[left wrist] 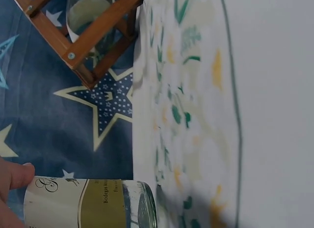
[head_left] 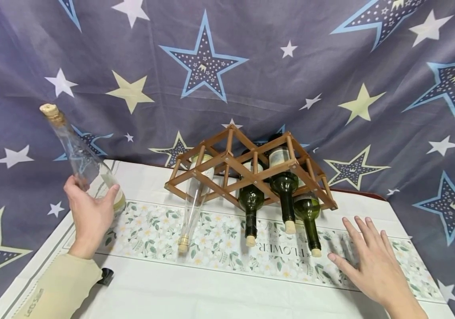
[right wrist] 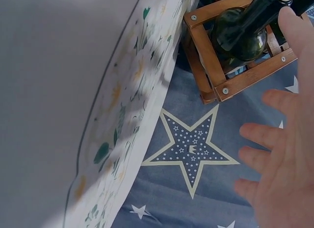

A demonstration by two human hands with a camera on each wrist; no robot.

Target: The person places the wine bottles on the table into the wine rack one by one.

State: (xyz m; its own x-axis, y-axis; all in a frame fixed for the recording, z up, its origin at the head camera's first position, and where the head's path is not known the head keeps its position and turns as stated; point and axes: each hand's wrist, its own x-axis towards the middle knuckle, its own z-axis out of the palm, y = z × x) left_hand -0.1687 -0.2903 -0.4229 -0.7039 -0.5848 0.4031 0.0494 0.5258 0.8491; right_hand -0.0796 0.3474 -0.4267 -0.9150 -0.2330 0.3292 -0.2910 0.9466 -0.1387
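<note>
My left hand [head_left: 91, 212] grips a clear, corked glass bottle [head_left: 77, 150] round its lower body at the table's left end. The bottle leans, its cork up and to the left; in the left wrist view its cream and olive label [left wrist: 73, 201] shows beside the thumb. On the right, my right hand [head_left: 375, 261] is spread over the table with nothing in it, near a green bottle [head_left: 308, 217] in the rack. The wooden wine rack [head_left: 229, 157] also holds a clear bottle [head_left: 193, 208] and two more dark green bottles, necks toward me.
A white tablecloth [head_left: 163, 283] with a floral band covers the table. Behind it hangs a purple-grey curtain [head_left: 251, 88] with stars. A small black object [head_left: 106, 276] shows beside the left sleeve.
</note>
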